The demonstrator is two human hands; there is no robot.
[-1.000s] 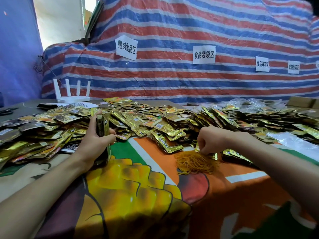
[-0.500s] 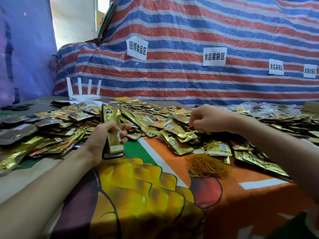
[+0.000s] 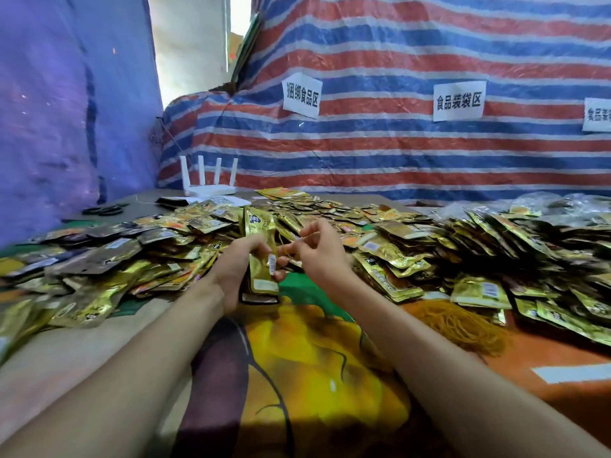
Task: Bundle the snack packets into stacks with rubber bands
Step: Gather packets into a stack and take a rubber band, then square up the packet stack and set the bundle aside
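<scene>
A red, white and blue striped tarp [image 3: 413, 160] fills the back of the scene, with white paper labels [image 3: 301, 95] stuck to it. Below it stands the bench [image 3: 148, 201], most of it covered by a printed cloth [image 3: 324, 375] in orange, yellow and green. Loose gold and dark snack packets [image 3: 489, 249] lie heaped across the far half of the cloth, from the left edge to the right. A tangled pile of yellow rubber bands [image 3: 463, 325] lies on the cloth at the near right, just beside the heap. A white router [image 3: 208, 188] with four upright aerials stands at the back left of the bench.

The left hand [image 3: 236, 276] holds a stack of packets [image 3: 263, 256] upright at the middle of the bench, just above the cloth, its fingers curled round the stack's sides. The right hand [image 3: 322, 254] is just beside the stack; its thumb and forefinger pinch a thin rubber band [image 3: 287, 250] close to the stack's right edge, the other fingers loosely spread above.
</scene>
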